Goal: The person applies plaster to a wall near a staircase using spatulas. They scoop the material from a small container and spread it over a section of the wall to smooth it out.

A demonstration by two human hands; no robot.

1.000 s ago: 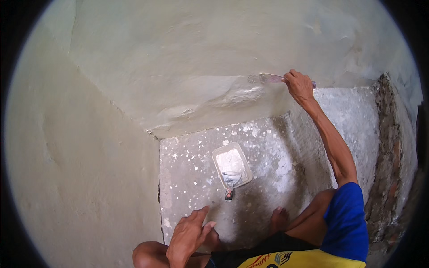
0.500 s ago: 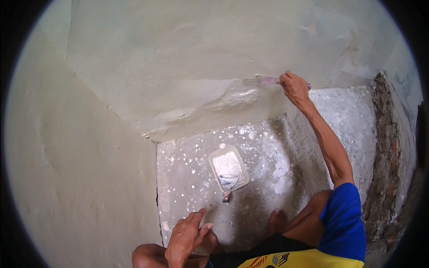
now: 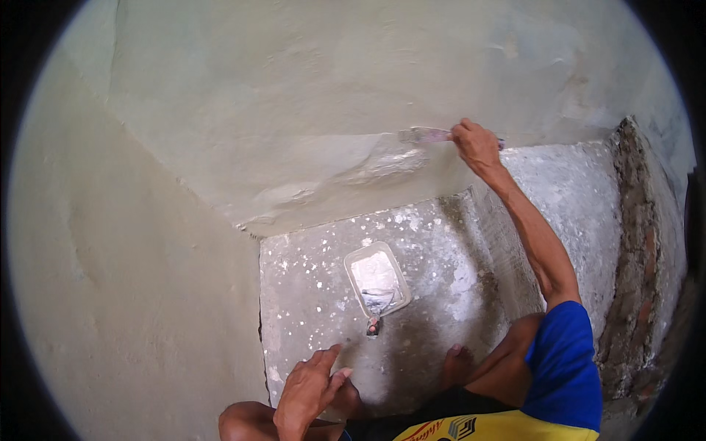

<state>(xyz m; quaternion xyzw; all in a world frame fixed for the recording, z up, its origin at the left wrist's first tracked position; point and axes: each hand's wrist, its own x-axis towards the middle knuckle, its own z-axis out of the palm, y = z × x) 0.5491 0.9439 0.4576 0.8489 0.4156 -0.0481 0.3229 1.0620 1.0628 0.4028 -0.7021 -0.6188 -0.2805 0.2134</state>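
Observation:
My right hand [image 3: 476,151] grips a putty knife [image 3: 426,134] with a purplish handle, its flat blade laid against the greenish-grey plastered wall [image 3: 353,66] along a smeared, uneven patch [image 3: 397,162]. My left hand [image 3: 312,386] hovers low near my left knee, empty, fingers loosely spread. On the speckled concrete floor between me and the wall lies a whitish plastic tray [image 3: 401,272] holding white paste [image 3: 371,268]. A second scraper [image 3: 373,325] rests in it, its short handle sticking out over the near edge.
A side wall [image 3: 125,279] runs along my left and meets the front wall in a corner. At my right a rough concrete step edge [image 3: 500,250] borders a paler concrete surface [image 3: 573,191], with a broken ridge of exposed brick and mortar [image 3: 636,242] beyond. My bare feet [image 3: 456,364] are on the floor.
My right hand and the putty knife have moved a little left and slightly down along the wall. My left hand has hardly moved.

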